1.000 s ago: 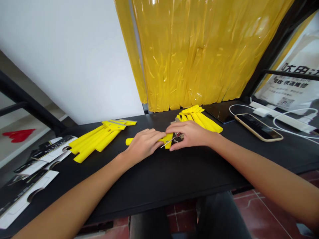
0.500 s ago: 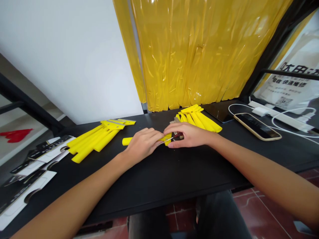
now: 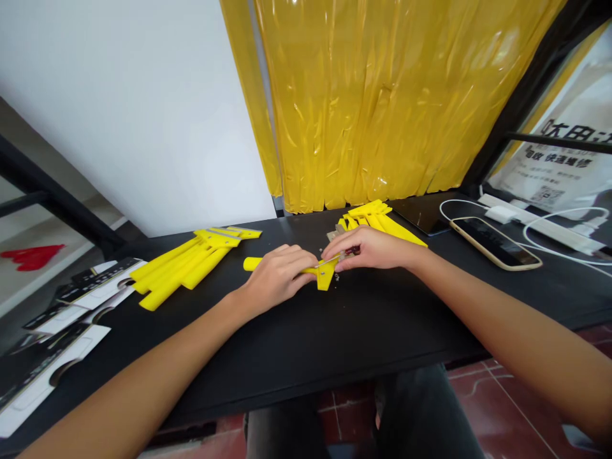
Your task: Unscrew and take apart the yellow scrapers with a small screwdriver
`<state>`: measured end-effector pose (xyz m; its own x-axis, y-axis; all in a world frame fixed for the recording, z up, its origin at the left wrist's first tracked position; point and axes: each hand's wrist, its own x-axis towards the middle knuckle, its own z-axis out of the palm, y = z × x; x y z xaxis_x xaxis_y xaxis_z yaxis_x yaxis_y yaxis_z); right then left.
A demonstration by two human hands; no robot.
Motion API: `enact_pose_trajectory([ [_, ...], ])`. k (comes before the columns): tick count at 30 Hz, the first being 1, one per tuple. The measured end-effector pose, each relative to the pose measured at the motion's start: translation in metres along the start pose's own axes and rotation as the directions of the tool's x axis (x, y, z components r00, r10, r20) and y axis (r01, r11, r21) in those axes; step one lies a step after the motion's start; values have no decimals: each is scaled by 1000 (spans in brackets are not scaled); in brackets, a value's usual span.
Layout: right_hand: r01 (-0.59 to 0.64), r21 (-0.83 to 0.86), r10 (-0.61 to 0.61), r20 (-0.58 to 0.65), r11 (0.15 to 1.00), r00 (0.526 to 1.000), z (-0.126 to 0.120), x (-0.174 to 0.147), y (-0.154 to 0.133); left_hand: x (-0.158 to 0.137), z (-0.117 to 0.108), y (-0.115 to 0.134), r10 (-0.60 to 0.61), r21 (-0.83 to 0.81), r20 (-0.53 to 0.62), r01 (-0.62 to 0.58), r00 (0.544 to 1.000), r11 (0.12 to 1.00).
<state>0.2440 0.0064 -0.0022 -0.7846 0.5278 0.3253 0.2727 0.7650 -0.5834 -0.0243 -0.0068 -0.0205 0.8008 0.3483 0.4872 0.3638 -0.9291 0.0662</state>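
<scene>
My left hand is closed around the handle of a yellow plastic scraper, pressing it to the black tabletop. The scraper's wide head points right, with a small screw in it. In the fingers of my right hand is a small screwdriver with a dark red handle. Its thin metal shaft lies slanted over the scraper head, toward my left fingertips; where its tip ends I cannot make out. Several tiny screws lie beside the head. Behind my right fingers are flat metal pieces, partly hidden.
Yellow scrapers lie in a left pile and a right pile. Black-and-white cards spread at the far left. A phone, white cables and a power strip occupy the right. A yellow curtain hangs behind.
The scraper has turned, so its head now shows below my fingers. My right hand has shifted slightly right and up, with the screwdriver lifted to a flatter slant.
</scene>
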Motion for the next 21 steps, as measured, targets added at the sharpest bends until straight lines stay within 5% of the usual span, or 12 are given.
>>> enact_pose_trajectory([
  [5,-28,4,28,-56,1000,998,0,0,-3,1,0,0,-1,-115,-70,-7,998,993],
  [11,-83,-30,75,-216,996,973,9,3,-14,-1,-2,3,-90,-49,-86,86,992,995],
  [21,-275,254,336,-238,927,912,14,8,-13,-4,-3,-2,-115,124,-118,129,986,984],
])
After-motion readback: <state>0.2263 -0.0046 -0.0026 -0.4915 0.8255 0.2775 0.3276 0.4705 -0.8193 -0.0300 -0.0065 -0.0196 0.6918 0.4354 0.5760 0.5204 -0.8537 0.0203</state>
